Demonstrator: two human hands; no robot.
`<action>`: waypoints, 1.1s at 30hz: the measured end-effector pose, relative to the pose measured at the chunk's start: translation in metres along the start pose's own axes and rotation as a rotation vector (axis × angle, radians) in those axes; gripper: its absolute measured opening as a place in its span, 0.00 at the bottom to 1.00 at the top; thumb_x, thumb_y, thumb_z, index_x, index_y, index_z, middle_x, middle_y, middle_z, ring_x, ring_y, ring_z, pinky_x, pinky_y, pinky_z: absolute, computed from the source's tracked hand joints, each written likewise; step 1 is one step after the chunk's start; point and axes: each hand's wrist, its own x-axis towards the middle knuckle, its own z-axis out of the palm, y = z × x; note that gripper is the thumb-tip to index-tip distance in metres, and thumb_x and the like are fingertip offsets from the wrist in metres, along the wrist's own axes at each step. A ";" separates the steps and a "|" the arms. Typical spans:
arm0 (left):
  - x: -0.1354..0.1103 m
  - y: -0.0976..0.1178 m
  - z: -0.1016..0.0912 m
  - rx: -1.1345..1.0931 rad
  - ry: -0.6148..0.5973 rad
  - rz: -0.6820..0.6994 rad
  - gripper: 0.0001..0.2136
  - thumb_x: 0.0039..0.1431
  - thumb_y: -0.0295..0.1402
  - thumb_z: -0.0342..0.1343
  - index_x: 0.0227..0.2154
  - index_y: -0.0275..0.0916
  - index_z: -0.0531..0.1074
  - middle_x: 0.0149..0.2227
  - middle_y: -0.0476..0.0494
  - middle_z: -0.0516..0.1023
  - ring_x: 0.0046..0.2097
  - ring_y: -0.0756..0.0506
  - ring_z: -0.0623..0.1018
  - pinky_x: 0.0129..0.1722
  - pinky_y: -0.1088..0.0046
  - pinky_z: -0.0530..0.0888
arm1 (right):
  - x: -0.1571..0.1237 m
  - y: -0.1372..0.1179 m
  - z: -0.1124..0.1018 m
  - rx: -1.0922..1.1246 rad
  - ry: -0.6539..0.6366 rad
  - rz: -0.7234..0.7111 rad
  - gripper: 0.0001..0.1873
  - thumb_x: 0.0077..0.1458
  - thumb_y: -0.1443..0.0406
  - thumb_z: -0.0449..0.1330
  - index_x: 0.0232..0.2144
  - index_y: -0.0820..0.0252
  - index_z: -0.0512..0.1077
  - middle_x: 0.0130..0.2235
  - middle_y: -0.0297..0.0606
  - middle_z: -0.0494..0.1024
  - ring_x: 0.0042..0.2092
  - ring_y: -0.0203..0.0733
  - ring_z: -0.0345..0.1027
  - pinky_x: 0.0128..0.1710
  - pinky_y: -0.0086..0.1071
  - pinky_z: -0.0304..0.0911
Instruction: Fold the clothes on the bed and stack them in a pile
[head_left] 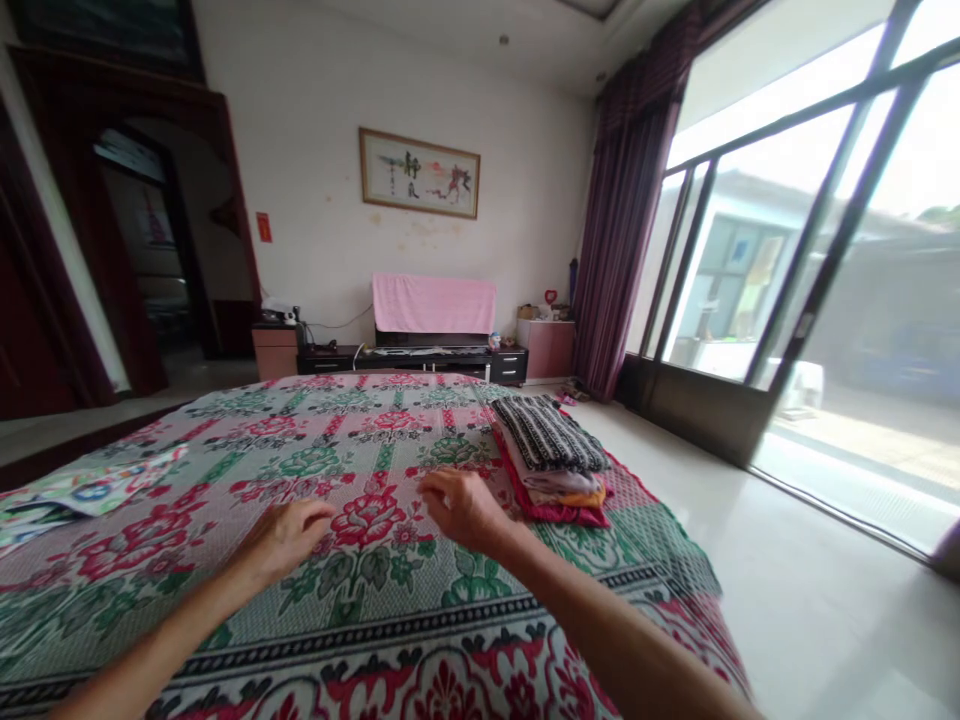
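Observation:
Both hands reach out over a large flower-patterned cover (367, 515) in pink, green and grey. My left hand (289, 535), left of a big pink flower, has loosely bent fingers and nothing visible in it. On the other side of that flower is my right hand (463, 508), its fingers curled but slightly apart, also with nothing visible in it. Nearest to the right hand is a stack of folded clothes, topped by a black-and-white patterned garment (551, 432). Pale, orange and red layers (570, 515) show beneath it.
A white cloth with a colourful print (90, 490) lies at the cover's left edge. Beyond stands a low dark cabinet (510, 367) below a pink cloth (435, 303). Pale floor (787, 560) runs along the right to glass sliding doors (750, 300). A doorway (165, 250) is at left.

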 end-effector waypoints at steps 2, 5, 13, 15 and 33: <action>-0.016 -0.036 -0.015 0.118 0.063 -0.026 0.14 0.50 0.36 0.47 0.32 0.45 0.78 0.39 0.48 0.81 0.41 0.42 0.78 0.44 0.69 0.71 | 0.004 -0.010 0.030 -0.006 -0.072 -0.001 0.12 0.51 0.72 0.52 0.30 0.59 0.76 0.30 0.36 0.78 0.32 0.35 0.70 0.34 0.23 0.59; -0.036 -0.083 -0.033 0.236 0.104 -0.012 0.14 0.52 0.36 0.45 0.32 0.44 0.77 0.41 0.45 0.80 0.43 0.41 0.78 0.46 0.68 0.70 | 0.017 -0.019 0.061 -0.010 -0.116 0.057 0.14 0.51 0.71 0.51 0.29 0.59 0.77 0.29 0.36 0.79 0.30 0.35 0.70 0.32 0.23 0.57; -0.050 -0.116 -0.040 0.298 0.246 -0.025 0.14 0.54 0.34 0.43 0.33 0.43 0.76 0.43 0.43 0.78 0.45 0.43 0.76 0.50 0.69 0.68 | 0.046 -0.026 0.105 0.061 -0.048 0.297 0.14 0.50 0.70 0.52 0.29 0.60 0.79 0.27 0.34 0.79 0.29 0.35 0.69 0.28 0.23 0.56; -0.053 -0.106 -0.041 0.313 0.244 -0.015 0.15 0.55 0.31 0.43 0.34 0.42 0.76 0.43 0.43 0.78 0.47 0.44 0.76 0.51 0.71 0.68 | 0.045 -0.025 0.111 0.058 -0.028 0.308 0.14 0.50 0.69 0.51 0.27 0.60 0.78 0.27 0.35 0.79 0.29 0.36 0.69 0.29 0.24 0.57; -0.079 -0.157 -0.127 0.540 0.419 -0.492 0.17 0.55 0.29 0.46 0.46 0.35 0.73 0.48 0.34 0.74 0.48 0.40 0.73 0.49 0.65 0.67 | 0.042 -0.013 0.116 0.109 -0.021 0.337 0.17 0.50 0.59 0.50 0.32 0.55 0.77 0.31 0.37 0.80 0.33 0.44 0.73 0.35 0.31 0.63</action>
